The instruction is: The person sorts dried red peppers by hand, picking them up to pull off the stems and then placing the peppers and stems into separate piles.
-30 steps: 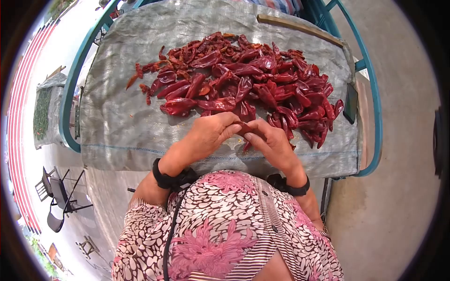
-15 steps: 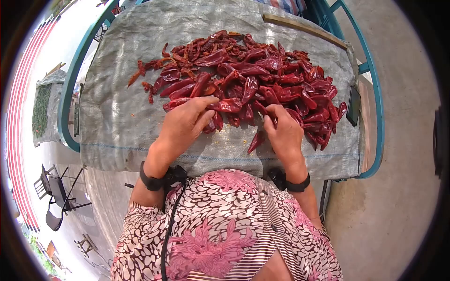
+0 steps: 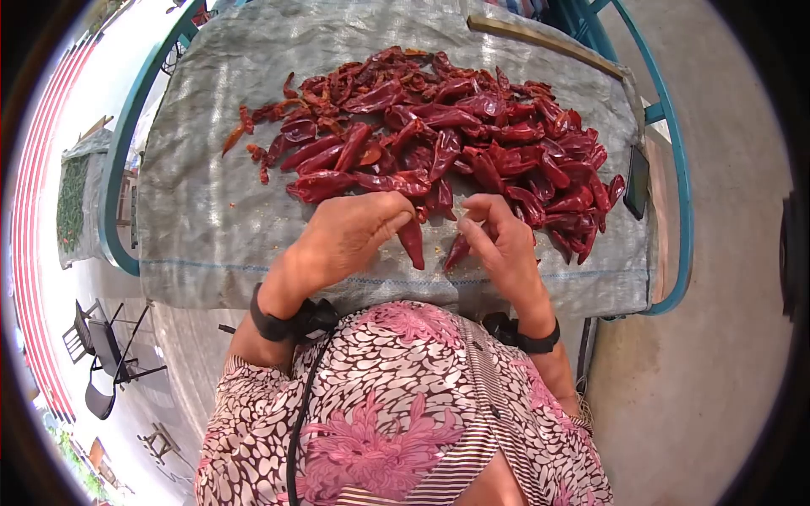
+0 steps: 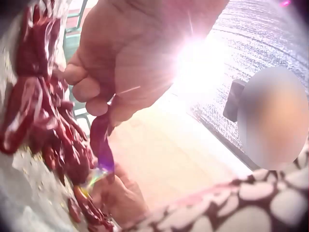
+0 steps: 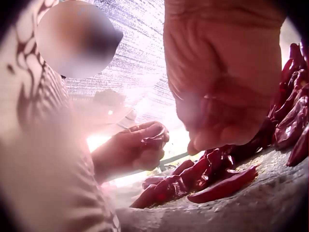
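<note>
My left hand (image 3: 354, 232) pinches a dried red chili pepper (image 3: 411, 243) between thumb and fingertips, its pointed end hanging down. In the left wrist view the same pepper (image 4: 102, 140) dangles below the curled fingers. To the right, my right hand (image 3: 506, 244) hovers with thumb and forefinger apart and loosely bent, nothing between them. Beneath it a single pepper (image 5: 224, 186) lies on the cloth. Just beyond both hands spreads a heap of red peppers (image 3: 506, 156), glossy in front; smaller, shrivelled pieces (image 3: 325, 97) lie along its back and left.
A grey woven sheet (image 3: 219, 211) covers the surface, framed by teal metal rails (image 3: 675, 202). A wooden strip (image 3: 544, 46) lies along the back right, and a dark phone (image 3: 636, 183) sits at the right edge. Folding chairs (image 3: 105, 350) stand on the floor at left.
Both hands were together on a pepper, then parted, the left reaching to the heap. Now the left has drawn back holding a pepper, and the right has moved slightly toward it, leaving one pepper lying beneath.
</note>
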A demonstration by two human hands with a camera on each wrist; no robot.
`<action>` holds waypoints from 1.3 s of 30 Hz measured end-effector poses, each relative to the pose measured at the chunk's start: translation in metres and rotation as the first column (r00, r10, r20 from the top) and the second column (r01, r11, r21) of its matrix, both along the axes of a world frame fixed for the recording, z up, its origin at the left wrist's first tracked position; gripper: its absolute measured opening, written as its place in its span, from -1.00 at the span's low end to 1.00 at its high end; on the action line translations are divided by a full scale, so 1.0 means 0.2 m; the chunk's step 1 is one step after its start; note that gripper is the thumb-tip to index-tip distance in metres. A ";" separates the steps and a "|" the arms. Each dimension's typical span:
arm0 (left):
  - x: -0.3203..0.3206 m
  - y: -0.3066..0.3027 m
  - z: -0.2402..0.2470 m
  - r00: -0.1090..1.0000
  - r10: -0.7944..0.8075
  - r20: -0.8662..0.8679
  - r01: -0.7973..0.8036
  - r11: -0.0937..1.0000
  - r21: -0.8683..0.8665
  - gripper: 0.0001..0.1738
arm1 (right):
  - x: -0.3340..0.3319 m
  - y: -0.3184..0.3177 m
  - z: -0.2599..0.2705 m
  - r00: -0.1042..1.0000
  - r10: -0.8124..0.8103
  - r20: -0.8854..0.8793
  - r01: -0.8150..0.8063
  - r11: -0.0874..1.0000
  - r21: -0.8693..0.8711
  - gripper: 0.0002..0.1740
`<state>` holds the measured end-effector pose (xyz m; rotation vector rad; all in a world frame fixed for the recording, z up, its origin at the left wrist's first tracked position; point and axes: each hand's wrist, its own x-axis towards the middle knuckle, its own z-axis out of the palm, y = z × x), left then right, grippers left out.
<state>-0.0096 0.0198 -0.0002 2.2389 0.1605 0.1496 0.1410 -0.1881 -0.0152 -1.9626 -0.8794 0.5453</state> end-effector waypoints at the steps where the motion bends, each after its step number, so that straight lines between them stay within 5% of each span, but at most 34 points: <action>1: -0.03 0.05 0.01 0.999 0.022 -0.047 -0.023 1.000 -0.019 -0.76 | 0.00 0.03 0.03 0.995 -0.036 0.096 0.044 0.996 -0.075 -0.66; 5: -0.07 0.11 -0.03 0.964 0.260 0.047 -0.263 0.963 0.061 -0.73 | 0.01 0.13 0.01 0.921 0.043 0.386 0.008 0.991 -0.130 -0.54; 9: -0.04 0.08 0.00 0.954 0.285 0.091 -0.285 0.958 -0.003 -0.68 | 0.03 0.16 -0.11 0.870 0.046 0.492 -0.007 0.997 -0.081 -0.61; 13: 0.01 0.01 -0.04 0.957 0.185 0.222 -0.201 0.978 0.053 -0.60 | 0.04 0.11 0.02 0.955 -0.114 0.272 0.109 0.993 0.034 -0.68; 15: 0.03 -0.04 -0.02 0.970 0.151 0.192 -0.158 0.987 0.019 -0.48 | 0.03 0.09 0.10 0.988 -0.071 0.135 0.069 0.997 0.024 -0.69; 19: 0.11 -0.10 -0.03 0.928 0.013 0.372 -0.151 0.926 0.345 -0.34 | -0.01 0.06 0.15 0.998 0.069 -0.009 -0.068 0.997 0.046 -0.69; 21: 0.10 -0.10 -0.07 0.938 0.029 0.346 -0.186 0.884 0.430 -0.42 | -0.01 0.08 0.11 0.983 0.177 -0.046 -0.169 0.976 0.139 -0.68; 24: 0.05 -0.06 -0.10 0.966 0.059 0.253 -0.181 0.851 0.493 -0.57 | -0.04 0.08 0.16 0.913 0.233 -0.334 -0.234 0.972 0.037 -0.75; 27: -0.02 0.00 -0.03 0.963 0.154 0.221 -0.250 0.821 0.514 -0.71 | 0.02 0.09 0.07 0.986 0.107 -0.125 -0.113 0.993 -0.043 -0.81; 30: -0.09 0.03 0.00 0.907 0.412 0.084 -0.397 0.773 0.494 -0.75 | 0.05 0.12 -0.04 0.870 0.010 0.493 0.037 0.996 -0.086 -0.80; 34: -0.13 0.02 0.01 0.797 0.599 0.077 -0.565 0.695 0.446 -0.70 | 0.04 0.18 -0.11 0.836 0.103 0.539 0.063 0.957 -0.282 -0.70; 37: -0.11 -0.01 0.03 0.814 0.551 0.186 -0.580 0.746 0.329 -0.57 | 0.04 0.19 -0.08 0.901 0.054 0.431 0.080 0.955 -0.286 -0.72; 39: -0.09 -0.03 0.05 0.893 0.411 0.182 -0.445 0.868 0.221 -0.48 | 0.05 0.16 -0.03 0.933 0.039 0.357 0.067 0.958 -0.278 -0.74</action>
